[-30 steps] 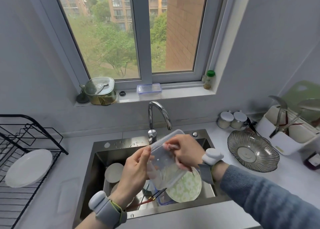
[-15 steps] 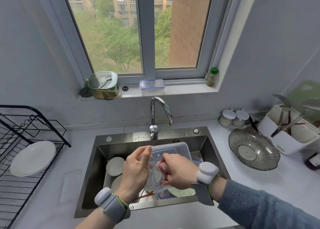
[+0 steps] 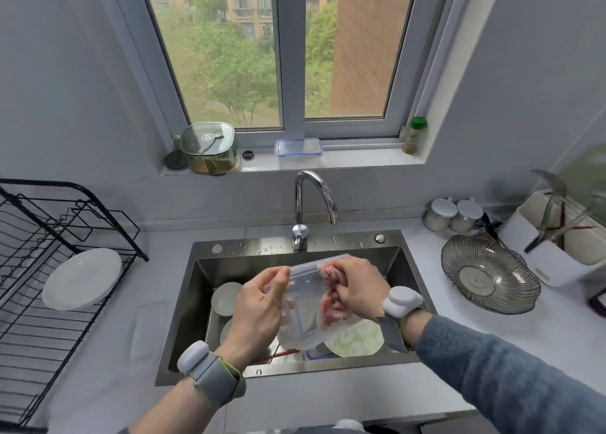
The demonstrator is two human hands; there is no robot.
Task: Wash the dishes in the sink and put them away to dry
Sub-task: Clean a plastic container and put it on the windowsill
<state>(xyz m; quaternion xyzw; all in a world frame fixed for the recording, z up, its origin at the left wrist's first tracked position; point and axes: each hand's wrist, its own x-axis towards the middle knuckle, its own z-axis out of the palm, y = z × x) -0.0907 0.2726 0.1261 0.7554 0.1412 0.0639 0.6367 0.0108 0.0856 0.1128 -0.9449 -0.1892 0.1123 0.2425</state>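
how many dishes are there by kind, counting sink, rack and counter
clear plastic containers: 1, held in both hands
plates in the sink: 3
white plates on the rack: 1
glass bowls on the counter: 1
total: 6

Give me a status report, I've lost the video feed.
Left hand grips clear container edge. Right hand rubs inside it, over sink. Plates wait below. Nothing in the way.

soft daylight from the window (image 3: 282,49), dim grey walls, edges bowed (wide-angle), slightly soft focus
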